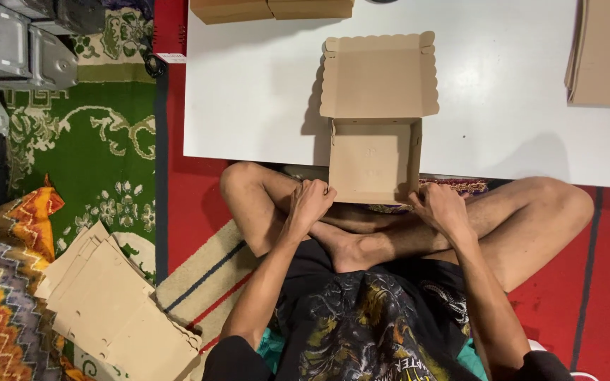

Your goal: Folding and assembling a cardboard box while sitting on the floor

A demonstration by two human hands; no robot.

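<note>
gripping box (374, 159) near corners: left hand (309, 201), right hand (440, 206).

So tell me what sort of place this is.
Likely a home floor used for box folding: patterned rugs, a low white table, a pile of flat cardboard, and an open box.

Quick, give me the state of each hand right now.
Left hand: closed, fingers gripping the near left corner of the open cardboard box.
Right hand: closed, fingers gripping the box's near right corner.
</note>
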